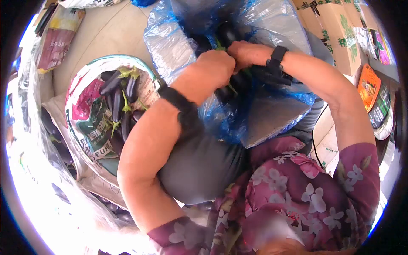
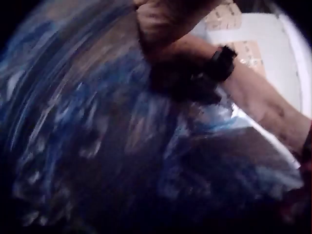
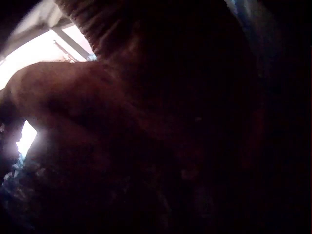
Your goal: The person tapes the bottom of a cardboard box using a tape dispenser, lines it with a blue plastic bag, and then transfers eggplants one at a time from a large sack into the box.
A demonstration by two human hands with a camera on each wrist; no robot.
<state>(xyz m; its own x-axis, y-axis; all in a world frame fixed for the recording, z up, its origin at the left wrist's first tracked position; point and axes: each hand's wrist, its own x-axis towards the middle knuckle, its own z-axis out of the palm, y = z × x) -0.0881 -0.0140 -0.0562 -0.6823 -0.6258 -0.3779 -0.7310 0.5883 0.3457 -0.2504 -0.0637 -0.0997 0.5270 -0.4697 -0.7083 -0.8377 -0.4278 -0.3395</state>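
Note:
In the head view a box lined with blue plastic film stands between the person's legs, with several dark eggplants in it. Over its middle the left hand and the right hand are side by side, backs up, with fingers curled. A green stem shows beside them; what the fingers hold is hidden under the hands. The left wrist view has the right hand at the top above blurred blue film. The right wrist view is very dark, with only part of a hand visible.
To the left stands a round basket lined with printed bags, holding several eggplants. Cardboard boxes are at the upper right, an orange package below them. Clear plastic sheeting runs down the left side.

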